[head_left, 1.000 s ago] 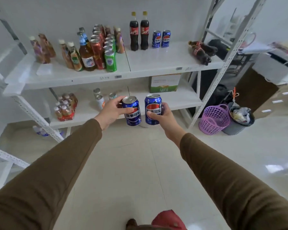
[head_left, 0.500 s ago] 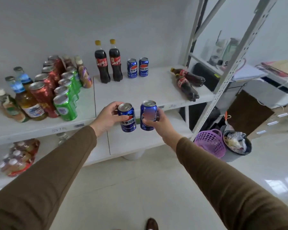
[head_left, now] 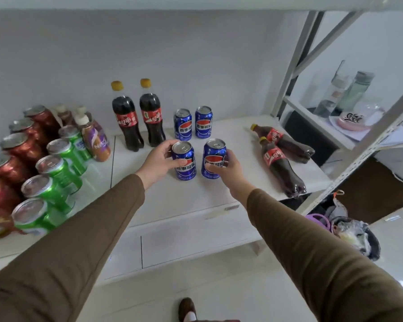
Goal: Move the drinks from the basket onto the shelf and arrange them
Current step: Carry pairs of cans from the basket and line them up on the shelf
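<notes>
My left hand (head_left: pixel 159 160) grips a blue Pepsi can (head_left: pixel 185 161) and my right hand (head_left: pixel 228 169) grips a second blue Pepsi can (head_left: pixel 213 159). Both cans are upright, side by side, at or just above the white shelf (head_left: pixel 184 196); I cannot tell if they touch it. Directly behind them stand two more Pepsi cans (head_left: pixel 193 123). Two upright cola bottles (head_left: pixel 137 117) stand to the left of those. The purple basket (head_left: pixel 318 220) shows only as a rim on the floor at the lower right.
Two cola bottles (head_left: pixel 282 156) lie on their sides at the shelf's right end. Rows of green cans (head_left: pixel 54 173), red cans (head_left: pixel 16 154) and small coffee bottles (head_left: pixel 94 140) fill the left part. A slanted metal upright (head_left: pixel 358 154) borders the right. A dark bin (head_left: pixel 358 238) stands by the basket.
I stepped close to the shelf. Both hands carried the two Pepsi cans forward from in front of the shelf edge to a spot over the shelf, in front of the two standing cans.
</notes>
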{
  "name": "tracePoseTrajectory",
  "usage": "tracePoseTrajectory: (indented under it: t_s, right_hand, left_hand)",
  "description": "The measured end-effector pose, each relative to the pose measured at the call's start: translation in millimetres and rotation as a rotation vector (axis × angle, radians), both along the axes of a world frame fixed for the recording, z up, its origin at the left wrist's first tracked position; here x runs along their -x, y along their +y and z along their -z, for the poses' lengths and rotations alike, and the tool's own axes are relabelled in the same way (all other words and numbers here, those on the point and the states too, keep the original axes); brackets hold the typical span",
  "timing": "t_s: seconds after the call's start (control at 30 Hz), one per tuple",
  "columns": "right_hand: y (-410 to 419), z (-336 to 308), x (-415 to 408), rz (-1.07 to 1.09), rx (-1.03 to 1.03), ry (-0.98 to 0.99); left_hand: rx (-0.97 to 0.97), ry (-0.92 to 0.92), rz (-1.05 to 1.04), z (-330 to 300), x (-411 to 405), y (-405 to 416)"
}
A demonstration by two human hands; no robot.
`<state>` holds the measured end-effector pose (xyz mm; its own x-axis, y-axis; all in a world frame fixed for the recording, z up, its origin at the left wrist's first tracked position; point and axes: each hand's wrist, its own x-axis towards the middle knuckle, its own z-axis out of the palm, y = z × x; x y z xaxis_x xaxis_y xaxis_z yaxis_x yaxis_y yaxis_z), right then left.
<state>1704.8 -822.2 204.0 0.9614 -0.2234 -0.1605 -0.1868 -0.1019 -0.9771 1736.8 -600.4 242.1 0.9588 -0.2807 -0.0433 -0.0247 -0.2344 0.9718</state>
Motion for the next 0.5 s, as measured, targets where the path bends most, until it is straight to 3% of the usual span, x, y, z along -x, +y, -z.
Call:
tracePoseTrajectory:
  t_s: [0.23, 0.5]
  right_hand:
    - [-9, 3, -65, -0.009, 0.024, -0.035]
    - [-20, 2, -115, -0.076, 0.092, -0.061]
  left_hand:
    - [-0.038, -0.036, 0.035, 1, -66, -14]
    - [-0.134, -0.065, -0.059, 9, -102, -26]
